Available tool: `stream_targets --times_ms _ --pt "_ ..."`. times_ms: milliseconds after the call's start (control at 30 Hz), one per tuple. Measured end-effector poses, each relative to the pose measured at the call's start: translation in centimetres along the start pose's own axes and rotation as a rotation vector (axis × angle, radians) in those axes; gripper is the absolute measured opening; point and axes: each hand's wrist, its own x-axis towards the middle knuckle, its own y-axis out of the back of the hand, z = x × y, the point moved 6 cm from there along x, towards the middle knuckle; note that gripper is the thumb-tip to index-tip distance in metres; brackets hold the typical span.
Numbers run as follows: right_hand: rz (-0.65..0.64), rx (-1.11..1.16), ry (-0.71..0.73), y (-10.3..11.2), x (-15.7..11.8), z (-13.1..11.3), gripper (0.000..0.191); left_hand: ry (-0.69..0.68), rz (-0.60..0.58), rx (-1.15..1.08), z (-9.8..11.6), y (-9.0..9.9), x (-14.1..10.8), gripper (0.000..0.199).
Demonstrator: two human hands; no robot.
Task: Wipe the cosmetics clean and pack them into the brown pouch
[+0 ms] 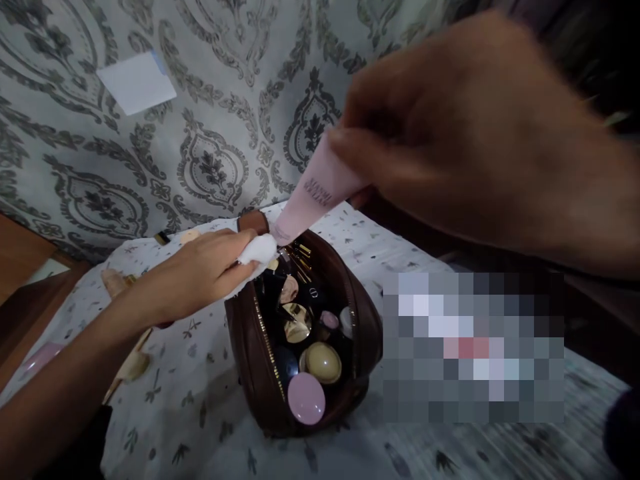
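My right hand pinches the wide end of a pink cosmetic tube with dark lettering, held slanting down to the left. In my left hand is a white wad of tissue or cloth, against the tube's lower end. Both hands are above or beside an open brown makeup bag with a gold zip. Inside it lie a shiny gold item, a round gold-coloured lid, a pink round lid and several thin gold-ended sticks.
A patterned white cloth covers the table. Beyond my left forearm lie a brush-like item, a beige tube and a pink object. A patterned wall rises behind, with a white card on it. A blurred-out patch covers the right side.
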Motion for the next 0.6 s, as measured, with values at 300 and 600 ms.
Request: stream_targets --times_ms 300,600 --pt "-0.108 0.115 0.243 -5.8 2.4 -2.1 0.021 -0.061 -0.064 0.201 2.9 -0.6 -1.1 0.024" --pt "-0.361 0.250 0.419 -9.2 4.0 -5.5 0.018 -0.055 0.050 0.195 2.2 -1.3 -2.0 0.027"
